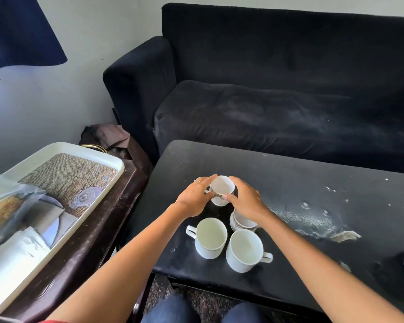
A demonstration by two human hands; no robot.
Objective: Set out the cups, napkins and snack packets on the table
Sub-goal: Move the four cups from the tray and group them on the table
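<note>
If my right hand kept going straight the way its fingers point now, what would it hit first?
The right hand points up-left and already holds the far cup, so it would push that cup toward the left hand. Past them is bare table, then likely the sofa; depth is unclear.

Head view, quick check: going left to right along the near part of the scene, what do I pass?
Snack packet → white tray → left-handled cup → right-handled cup → torn patch of the table top.

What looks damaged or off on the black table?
The black table has a peeled, flaking patch right of the cups, with a pale torn chip at its end. Nothing is spilled; the cups look empty.
</note>
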